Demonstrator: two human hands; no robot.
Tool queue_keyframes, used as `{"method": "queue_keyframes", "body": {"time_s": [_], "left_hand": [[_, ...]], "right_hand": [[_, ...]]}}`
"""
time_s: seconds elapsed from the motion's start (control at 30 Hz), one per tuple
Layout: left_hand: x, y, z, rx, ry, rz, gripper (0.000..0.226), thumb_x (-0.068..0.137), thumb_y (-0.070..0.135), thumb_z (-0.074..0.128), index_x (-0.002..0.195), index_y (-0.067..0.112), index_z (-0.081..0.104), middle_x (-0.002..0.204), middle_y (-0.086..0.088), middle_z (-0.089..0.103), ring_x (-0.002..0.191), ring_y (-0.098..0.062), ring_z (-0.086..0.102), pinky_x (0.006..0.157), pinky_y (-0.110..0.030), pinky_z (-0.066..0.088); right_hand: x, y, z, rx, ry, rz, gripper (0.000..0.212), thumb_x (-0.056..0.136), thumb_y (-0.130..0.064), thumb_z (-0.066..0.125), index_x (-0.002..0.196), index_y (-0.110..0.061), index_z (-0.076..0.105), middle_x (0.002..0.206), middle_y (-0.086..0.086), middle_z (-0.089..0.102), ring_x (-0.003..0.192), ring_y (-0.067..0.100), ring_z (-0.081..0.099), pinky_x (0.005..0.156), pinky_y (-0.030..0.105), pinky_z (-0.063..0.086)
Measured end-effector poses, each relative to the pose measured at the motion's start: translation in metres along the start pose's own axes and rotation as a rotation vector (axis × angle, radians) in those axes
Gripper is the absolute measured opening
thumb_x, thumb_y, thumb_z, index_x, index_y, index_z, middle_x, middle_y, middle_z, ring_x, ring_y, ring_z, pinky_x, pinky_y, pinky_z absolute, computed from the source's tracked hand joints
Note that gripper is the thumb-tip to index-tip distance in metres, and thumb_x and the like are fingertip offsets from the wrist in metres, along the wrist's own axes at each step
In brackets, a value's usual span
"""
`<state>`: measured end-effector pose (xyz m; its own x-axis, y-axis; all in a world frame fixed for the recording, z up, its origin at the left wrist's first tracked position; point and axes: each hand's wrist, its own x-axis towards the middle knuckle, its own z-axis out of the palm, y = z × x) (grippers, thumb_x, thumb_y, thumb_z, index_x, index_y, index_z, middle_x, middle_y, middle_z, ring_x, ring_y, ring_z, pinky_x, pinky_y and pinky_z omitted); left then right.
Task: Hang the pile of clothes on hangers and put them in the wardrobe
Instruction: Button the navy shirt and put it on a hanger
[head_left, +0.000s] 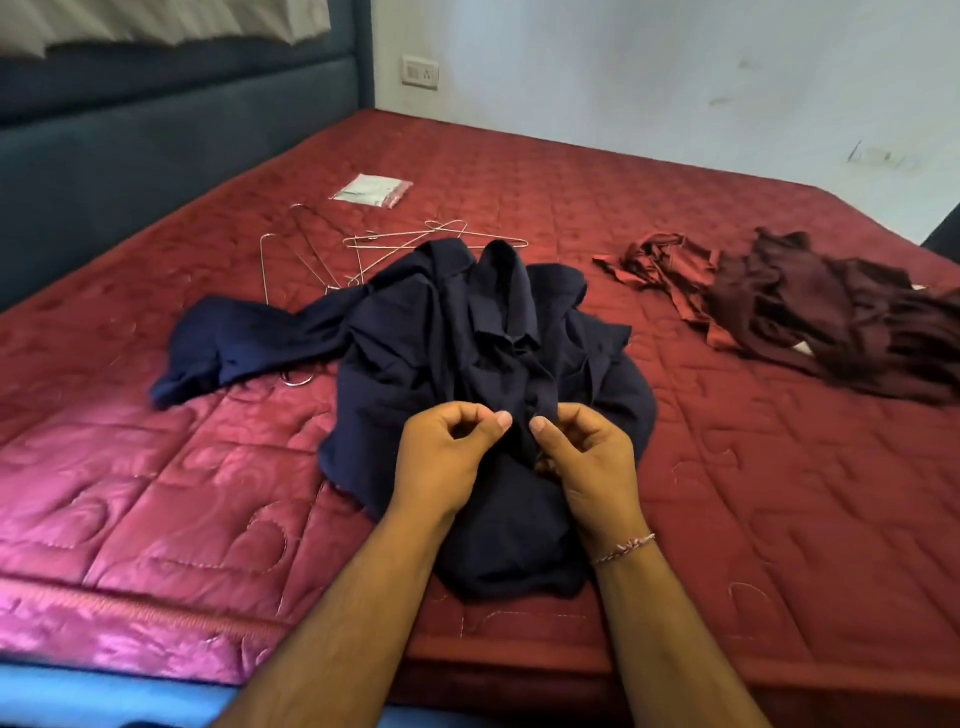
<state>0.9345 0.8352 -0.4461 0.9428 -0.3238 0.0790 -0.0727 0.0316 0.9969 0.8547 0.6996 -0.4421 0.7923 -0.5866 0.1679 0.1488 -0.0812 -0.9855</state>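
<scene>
A crumpled navy shirt (431, 332) lies on the red quilted mattress (182, 467), collar pointing away, one sleeve stretched out to the left. My left hand (447, 457) and my right hand (587, 457) meet at the shirt's front near its lower part, thumbs facing each other, fingers curled and pinching the fabric. Several thin metal wire hangers (311, 254) lie loose behind the shirt, partly covered by it. A hanger hook (298, 380) sticks out from under the sleeve. A heap of maroon clothes (810, 306) sits to the right.
A small plastic packet (371, 189) lies beyond the hangers. A dark blue padded headboard (156, 135) borders the bed on the left and a white wall with a socket (420, 73) stands behind. The mattress front edge (156, 618) is close to me.
</scene>
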Motion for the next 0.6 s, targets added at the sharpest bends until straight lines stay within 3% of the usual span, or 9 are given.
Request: {"method": "queue_keyframes", "body": {"time_s": [0.2, 0.33, 0.47, 0.6], "left_hand": [[-0.002, 0.0, -0.002, -0.069, -0.133, -0.022, 0.012, 0.092, 0.017, 0.077, 0.08, 0.018, 0.076, 0.08, 0.004, 0.076, 0.08, -0.006, 0.069, 0.083, -0.031, 0.057], [-0.003, 0.001, -0.001, -0.065, -0.16, -0.001, 0.016, 0.093, 0.016, 0.076, 0.078, 0.023, 0.075, 0.081, 0.006, 0.075, 0.082, -0.005, 0.069, 0.084, -0.03, 0.056], [-0.004, 0.002, -0.002, -0.099, -0.184, -0.005, 0.01, 0.09, 0.008, 0.078, 0.088, 0.017, 0.077, 0.089, 0.0, 0.077, 0.087, -0.011, 0.072, 0.088, -0.033, 0.059], [-0.007, 0.003, 0.0, -0.063, -0.117, 0.001, 0.011, 0.088, 0.006, 0.08, 0.087, 0.017, 0.077, 0.084, 0.004, 0.077, 0.081, -0.006, 0.071, 0.078, -0.022, 0.057]], "right_hand": [[-0.003, 0.006, 0.004, -0.099, -0.009, -0.097, 0.005, 0.09, -0.004, 0.077, 0.091, -0.008, 0.074, 0.08, 0.013, 0.071, 0.066, 0.013, 0.06, 0.063, 0.03, 0.052], [-0.004, 0.007, 0.004, -0.114, -0.039, -0.126, 0.008, 0.09, -0.003, 0.076, 0.09, -0.011, 0.075, 0.079, -0.001, 0.072, 0.065, 0.006, 0.061, 0.064, 0.022, 0.051], [-0.003, 0.009, 0.001, -0.116, 0.005, -0.121, 0.005, 0.089, -0.006, 0.078, 0.092, -0.009, 0.076, 0.081, 0.015, 0.072, 0.066, 0.012, 0.06, 0.064, 0.03, 0.052], [-0.003, 0.012, 0.0, -0.131, 0.012, -0.122, 0.006, 0.088, -0.009, 0.08, 0.093, -0.011, 0.077, 0.083, 0.006, 0.076, 0.07, 0.011, 0.064, 0.068, 0.031, 0.053]]}}
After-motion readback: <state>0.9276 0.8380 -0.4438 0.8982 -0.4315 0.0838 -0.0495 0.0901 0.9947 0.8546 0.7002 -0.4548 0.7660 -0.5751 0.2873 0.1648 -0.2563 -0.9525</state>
